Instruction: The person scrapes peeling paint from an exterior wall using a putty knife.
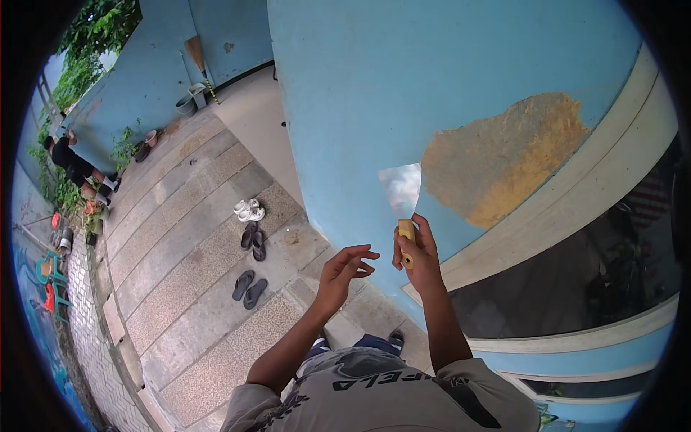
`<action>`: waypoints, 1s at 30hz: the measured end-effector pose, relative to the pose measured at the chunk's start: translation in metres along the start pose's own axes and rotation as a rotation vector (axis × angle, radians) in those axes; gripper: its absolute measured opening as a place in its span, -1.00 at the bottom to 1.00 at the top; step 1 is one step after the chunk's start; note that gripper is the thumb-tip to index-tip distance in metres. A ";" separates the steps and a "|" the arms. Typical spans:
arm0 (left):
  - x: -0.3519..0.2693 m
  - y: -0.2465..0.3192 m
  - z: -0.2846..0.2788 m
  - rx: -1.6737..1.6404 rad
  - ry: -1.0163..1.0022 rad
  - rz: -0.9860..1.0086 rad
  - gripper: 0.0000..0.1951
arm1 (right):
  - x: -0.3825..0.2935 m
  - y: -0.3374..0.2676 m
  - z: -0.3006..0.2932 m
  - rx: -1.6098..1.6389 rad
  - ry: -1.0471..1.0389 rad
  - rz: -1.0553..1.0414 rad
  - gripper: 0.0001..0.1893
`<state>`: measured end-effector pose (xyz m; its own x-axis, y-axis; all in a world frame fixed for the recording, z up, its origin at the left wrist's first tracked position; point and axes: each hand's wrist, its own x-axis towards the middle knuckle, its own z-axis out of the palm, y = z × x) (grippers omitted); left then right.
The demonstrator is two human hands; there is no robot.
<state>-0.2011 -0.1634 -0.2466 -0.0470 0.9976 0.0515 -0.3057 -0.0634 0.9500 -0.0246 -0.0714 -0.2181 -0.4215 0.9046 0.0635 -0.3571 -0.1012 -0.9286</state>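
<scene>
My right hand (418,251) is closed around the yellow handle of a putty knife (401,189), its wide shiny blade pointing up in front of the blue painted wall (351,108). Whether the blade touches the wall I cannot tell. Just right of the blade is a large bare patch (502,156) where the paint is gone, showing grey and ochre plaster. My left hand (345,272) is raised to the left of the knife, fingers apart and slightly bent, holding nothing.
White trim and a dark window (561,291) run along the right. On the tiled floor (216,318) lie white clogs (249,210), dark sandals (253,241) and grey flip-flops (250,289). Further off are a broom (196,54), buckets (186,106), potted plants (142,152) and another person (78,162) by the wall.
</scene>
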 end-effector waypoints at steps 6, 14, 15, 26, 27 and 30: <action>0.045 -0.017 -0.001 -0.126 -0.332 -0.015 -0.59 | -0.023 0.001 0.027 0.125 0.115 -0.131 -0.53; 0.087 0.006 0.078 0.143 -0.519 0.385 -0.48 | -0.034 -0.040 0.020 -0.275 0.471 -0.523 -0.44; 0.093 0.008 0.081 0.142 -0.545 0.386 -0.48 | -0.034 -0.044 0.020 -0.255 0.490 -0.573 -0.44; 0.166 0.033 0.110 -0.011 -1.002 0.115 -0.63 | -0.004 -0.084 0.017 -0.768 0.971 -0.789 -0.22; 0.171 0.033 0.116 -0.021 -1.043 0.105 -0.63 | -0.006 -0.090 0.017 -1.154 1.135 -0.844 -0.18; 0.192 0.038 0.124 0.011 -1.152 0.232 -0.64 | 0.017 -0.125 0.032 -1.497 1.153 -0.813 -0.22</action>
<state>-0.1040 0.0294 -0.1630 0.7892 0.3994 0.4665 -0.3947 -0.2521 0.8835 -0.0136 -0.0565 -0.0891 0.2697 0.4067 0.8728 0.9144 0.1759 -0.3645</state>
